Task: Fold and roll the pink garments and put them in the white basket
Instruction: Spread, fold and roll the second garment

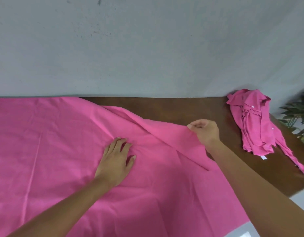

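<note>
Head: right fingers [197, 125] curled on cloth [62, 142]

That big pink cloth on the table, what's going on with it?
A person is folding a large pink cloth spread over a brown table. The left hand presses flat on it while the right hand pinches a lifted edge. A crumpled pink shirt lies at the table's right end. No basket shows.
</note>
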